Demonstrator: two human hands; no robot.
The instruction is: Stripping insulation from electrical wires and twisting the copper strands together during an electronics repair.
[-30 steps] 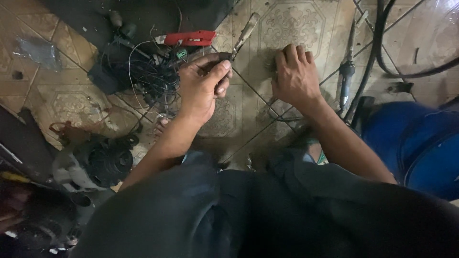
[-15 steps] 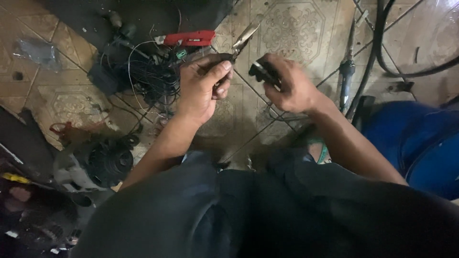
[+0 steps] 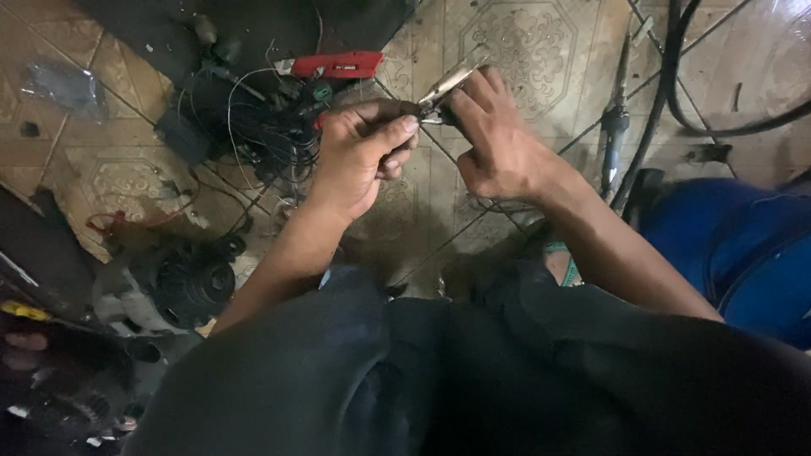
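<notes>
Pliers (image 3: pixel 446 86) | pinched between left hand (image 3: pixel 359 156) and right hand (image 3: pixel 498 143) fingers

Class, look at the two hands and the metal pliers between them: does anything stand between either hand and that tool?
Nothing visible does. The left hand and right hand both meet at the metal pliers, fingers directly on it. The red utility knife and wire tangle lie apart, behind.

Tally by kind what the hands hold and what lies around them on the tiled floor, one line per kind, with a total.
Metal pliers, held between left hand and right hand: 1
Red utility knife: 1
Tangle of black wires: 1
Black round motor part: 1
Thick black hose: 1
Soldering iron: 1
Total: 6
</notes>
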